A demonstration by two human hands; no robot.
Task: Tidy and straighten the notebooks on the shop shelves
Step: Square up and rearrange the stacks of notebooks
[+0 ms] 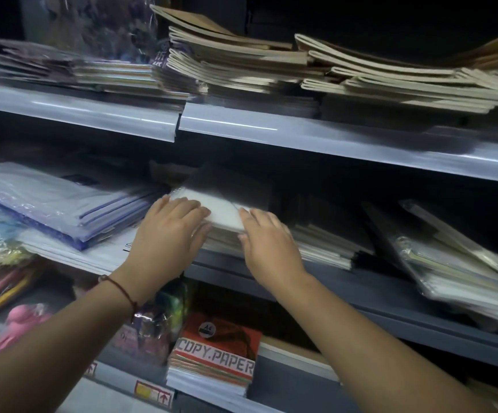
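Notebooks in a short stack (225, 231) sit on the middle shelf (346, 281), right between the two hands. On top lies a white spiral notebook (221, 208) with its wire rings along the far left edge. Its long side seems to run away from the person, toward the dark back of the shelf.

The left hand (171, 231) rests on the stack's left front corner, fingers flat on top and thumb against the front edge. The right hand (267, 236) touches the right front corner, fingers laid loosely on the cover. Neither hand looks closed around anything. Both are about equally near, so I think a squeeze from both sides would line up the edges.

Just right of the right hand is another pile of notebooks (331, 242), and further right some wrapped ones lean crookedly (450, 263). Left of the left hand lie purple plastic folders (54, 204). Above the hands, the top shelf holds messy brown notebooks (361, 73). Below the wrists sits copy paper (215, 356). The room is dim and the picture blurry.
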